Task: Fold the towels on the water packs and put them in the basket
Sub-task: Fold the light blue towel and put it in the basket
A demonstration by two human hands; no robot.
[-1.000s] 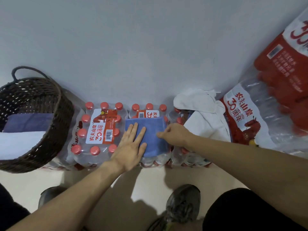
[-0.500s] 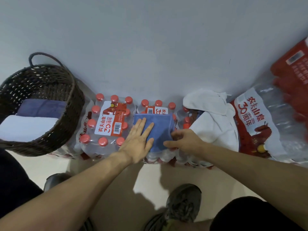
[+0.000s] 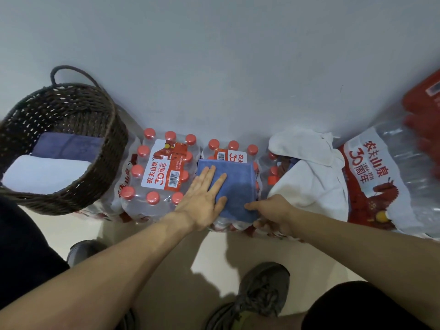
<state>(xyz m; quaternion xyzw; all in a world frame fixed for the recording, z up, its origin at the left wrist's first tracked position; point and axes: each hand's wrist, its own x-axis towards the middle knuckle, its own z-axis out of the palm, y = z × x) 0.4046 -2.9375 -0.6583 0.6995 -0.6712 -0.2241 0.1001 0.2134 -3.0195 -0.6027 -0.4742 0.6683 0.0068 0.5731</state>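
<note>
Blue towel (image 3: 234, 186): folded into a rectangle, lying flat on the middle water pack (image 3: 228, 151), reaching its near edge.
Left hand (image 3: 202, 198): fingers straight and slightly spread, palm pressing flat on the towel's left edge.
Right hand (image 3: 273, 213): fingers curled, pinching the towel's near right corner.
Arms: both extended forward, converging on the towel.
Basket (image 3: 78, 189): left of the packs, holding folded towels.

Single head-worn wide-angle view, looking steeply down and forward, close over water packs (image 3: 164, 172); wall (image 3: 214, 55) straight ahead
</note>
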